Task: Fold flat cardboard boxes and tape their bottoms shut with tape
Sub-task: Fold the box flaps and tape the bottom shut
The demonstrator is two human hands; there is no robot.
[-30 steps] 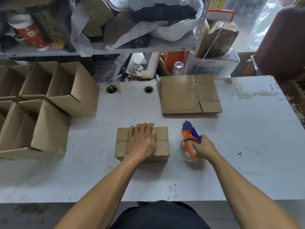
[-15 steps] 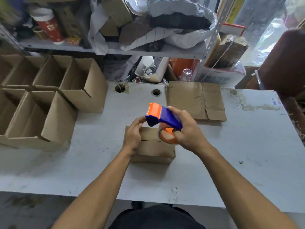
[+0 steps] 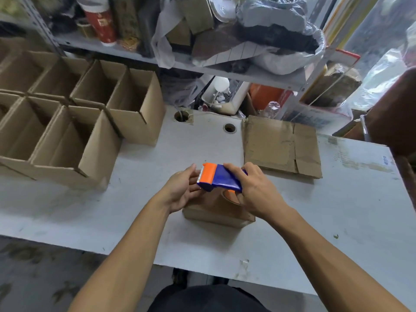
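A small folded cardboard box (image 3: pixel 216 213) stands on the white table (image 3: pixel 337 210), mostly hidden under my hands. Just above it my right hand (image 3: pixel 256 190) grips the blue and orange tape dispenser (image 3: pixel 221 180) by its body, toothed end pointing left. The tape roll (image 3: pixel 231 197) peeks out below my fingers. At that toothed orange end my left hand (image 3: pixel 182 190) pinches with thumb and fingers; whether tape is between them cannot be seen. A flat cardboard blank (image 3: pixel 279 145) lies at the back of the table.
Several folded, open-topped boxes (image 3: pixel 94 145) stand in rows at the table's left. Two round holes (image 3: pixel 229 127) pierce the table's rear edge. A cluttered metal shelf (image 3: pixel 247 73) rises behind. A dark brown chair back (image 3: pixel 396 113) is at the right.
My right hand lifted the tape dispenser from the table to above the small box. My left hand left the box top and came to the dispenser's toothed end.
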